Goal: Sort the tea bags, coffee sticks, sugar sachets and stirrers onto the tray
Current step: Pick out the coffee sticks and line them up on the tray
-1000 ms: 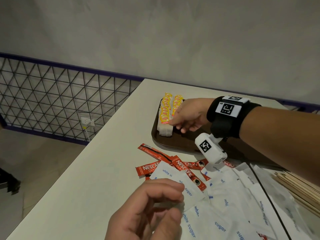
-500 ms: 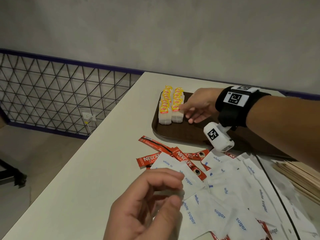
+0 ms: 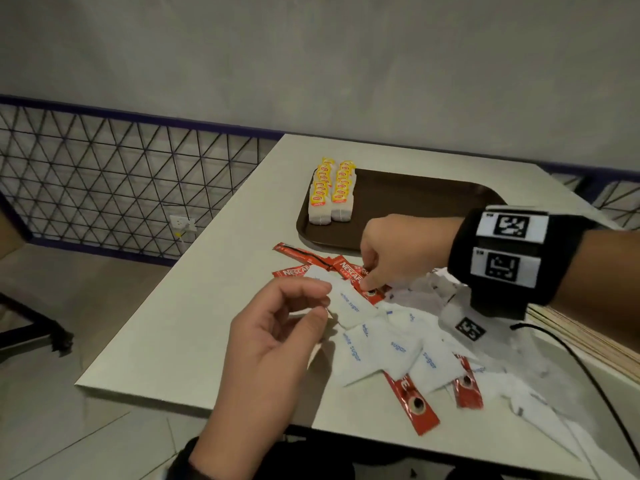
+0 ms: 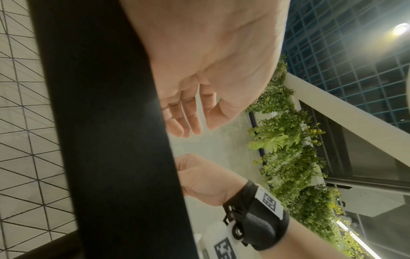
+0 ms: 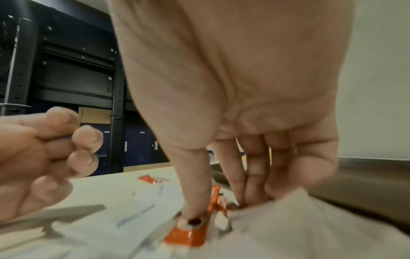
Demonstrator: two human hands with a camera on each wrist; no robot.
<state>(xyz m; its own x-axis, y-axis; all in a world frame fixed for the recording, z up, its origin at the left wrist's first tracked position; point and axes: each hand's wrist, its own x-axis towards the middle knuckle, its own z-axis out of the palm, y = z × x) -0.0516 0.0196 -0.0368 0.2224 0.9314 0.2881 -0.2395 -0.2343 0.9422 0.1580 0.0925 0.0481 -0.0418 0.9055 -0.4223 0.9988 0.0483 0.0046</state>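
Left hand [image 3: 273,344] hovers over table [image 3: 166,327] edge, fingers loosely curled, holding nothing. Tea bags [image 3: 331,192] in two rows on tray [image 3: 408,202] left end. Right hand [image 3: 398,258] thumb pressing a coffee stick [image 3: 356,277] among sugar sachets [image 3: 388,344]; pinch not clear

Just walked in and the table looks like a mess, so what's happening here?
A person is sorting drink supplies onto a brown tray. Two rows of tea bags sit on it. The right hand presses a thumb on a red coffee stick in the pile of sugar sachets; the left hand hovers, loosely curled, holding nothing.
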